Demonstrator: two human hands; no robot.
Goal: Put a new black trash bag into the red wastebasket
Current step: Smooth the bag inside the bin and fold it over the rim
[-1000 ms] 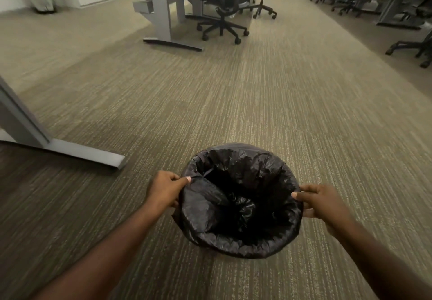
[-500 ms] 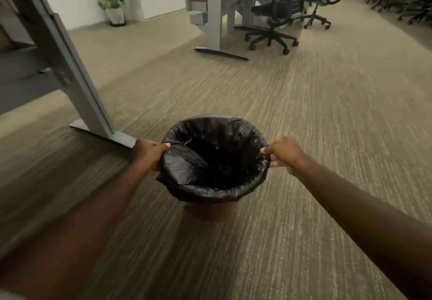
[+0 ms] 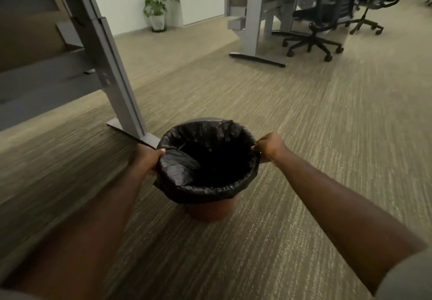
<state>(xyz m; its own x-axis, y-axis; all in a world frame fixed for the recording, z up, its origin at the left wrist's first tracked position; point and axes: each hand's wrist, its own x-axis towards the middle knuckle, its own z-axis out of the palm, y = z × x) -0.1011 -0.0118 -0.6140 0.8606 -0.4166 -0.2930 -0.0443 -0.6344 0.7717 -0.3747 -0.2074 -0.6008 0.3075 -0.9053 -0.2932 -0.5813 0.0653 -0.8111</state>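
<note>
A grey desk leg [image 3: 109,65] slants down at the left, its foot on the carpet [image 3: 327,136] just behind the left hand [image 3: 146,160]. That hand's fingers [image 3: 161,152] are closed on the left rim of the black bag [image 3: 187,168], which lines the red bin [image 3: 210,211] and folds down over its edge; only the bin's lower wall shows. The bin sits between the two hands, low in the middle of the view. The right hand [image 3: 268,146] pinches the bag at the right rim. Farther back stand a plant [image 3: 156,2] and, to the right, office chairs [image 3: 315,30].
</note>
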